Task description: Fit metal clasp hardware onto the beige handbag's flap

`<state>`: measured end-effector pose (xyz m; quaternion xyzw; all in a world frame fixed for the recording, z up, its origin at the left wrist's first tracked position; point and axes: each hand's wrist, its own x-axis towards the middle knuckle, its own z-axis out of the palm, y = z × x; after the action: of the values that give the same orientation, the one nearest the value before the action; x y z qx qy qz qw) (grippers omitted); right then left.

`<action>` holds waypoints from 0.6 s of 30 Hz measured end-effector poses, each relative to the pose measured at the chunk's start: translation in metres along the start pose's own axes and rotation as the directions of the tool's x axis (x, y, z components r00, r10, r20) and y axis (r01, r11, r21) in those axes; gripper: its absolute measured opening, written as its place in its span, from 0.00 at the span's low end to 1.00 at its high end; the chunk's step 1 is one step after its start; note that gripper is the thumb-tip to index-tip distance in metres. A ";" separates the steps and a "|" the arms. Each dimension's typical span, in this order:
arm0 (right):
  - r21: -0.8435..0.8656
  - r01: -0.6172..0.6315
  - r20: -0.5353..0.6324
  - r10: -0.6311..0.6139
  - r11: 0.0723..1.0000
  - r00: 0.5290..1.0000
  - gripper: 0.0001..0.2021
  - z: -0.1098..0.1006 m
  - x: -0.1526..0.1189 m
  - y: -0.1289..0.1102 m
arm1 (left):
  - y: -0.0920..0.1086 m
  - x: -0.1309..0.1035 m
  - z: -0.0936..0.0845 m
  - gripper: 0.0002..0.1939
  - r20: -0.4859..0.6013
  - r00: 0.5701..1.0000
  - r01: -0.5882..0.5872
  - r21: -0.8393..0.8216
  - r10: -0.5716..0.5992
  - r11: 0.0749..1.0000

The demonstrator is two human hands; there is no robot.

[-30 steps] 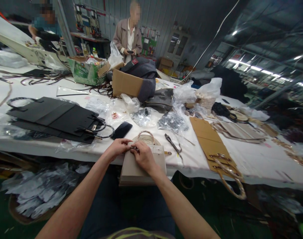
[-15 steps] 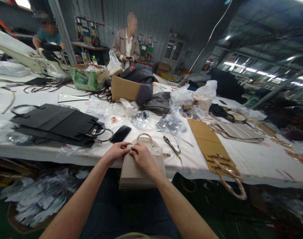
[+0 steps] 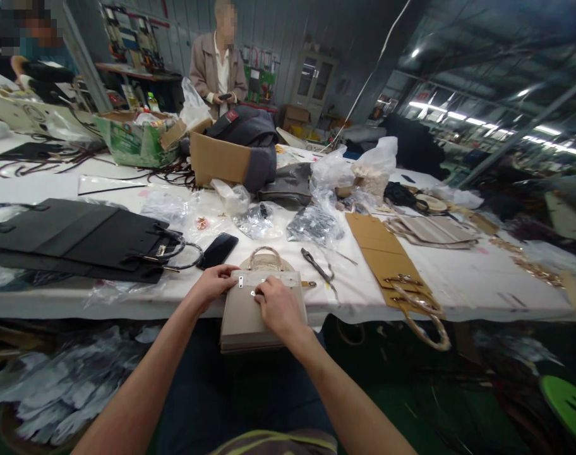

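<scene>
A beige handbag (image 3: pixel 243 323) lies at the table's front edge, partly over my lap, with a wrapped handle (image 3: pixel 265 250) at its far end. One small silver metal plate (image 3: pixel 241 282) sits near its upper left corner. My left hand (image 3: pixel 215 284) grips that corner, its fingers along the edge. Over the middle of the bag, my right hand (image 3: pixel 279 308) is closed, with thumb and fingertips pinching a second small metal plate (image 3: pixel 252 294) against the surface. The bag's right part is partly hidden behind this hand.
Black bag panels (image 3: pixel 79 243) and a phone (image 3: pixel 220 250) lie to the left. Pliers (image 3: pixel 316 264) and a tan bag panel (image 3: pixel 387 259) lie to the right. Behind are plastic bags, a cardboard box (image 3: pixel 219 161) and a green box (image 3: pixel 136 142). A person (image 3: pixel 219 69) stands across the table.
My hands have moved apart. The left has shifted to the bag's corner, uncovering the silver plate there; the right has moved lower, toward the middle. The view has turned to the right.
</scene>
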<state>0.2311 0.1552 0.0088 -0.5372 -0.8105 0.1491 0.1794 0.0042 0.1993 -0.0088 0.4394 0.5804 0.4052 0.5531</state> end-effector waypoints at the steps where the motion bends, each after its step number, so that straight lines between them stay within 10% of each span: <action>1: -0.007 -0.006 0.004 0.006 1.000 1.000 0.05 0.004 0.001 -0.003 | 0.001 -0.001 0.001 0.34 -0.001 1.000 0.003 -0.005 -0.003 1.000; 12: -0.098 0.108 0.045 -0.104 0.989 0.994 0.16 0.005 -0.004 -0.013 | 0.007 -0.007 0.005 0.36 -0.026 0.999 0.028 0.018 -0.028 0.999; 18: 0.259 0.183 -0.223 -0.126 0.948 0.967 0.14 -0.040 -0.004 0.046 | 0.002 -0.003 0.004 0.38 -0.039 0.998 0.046 0.033 -0.045 0.998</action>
<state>0.2878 0.1710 0.0238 -0.4537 -0.7987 0.1905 0.3462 0.0084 0.1967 -0.0058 0.4273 0.6075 0.3912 0.5434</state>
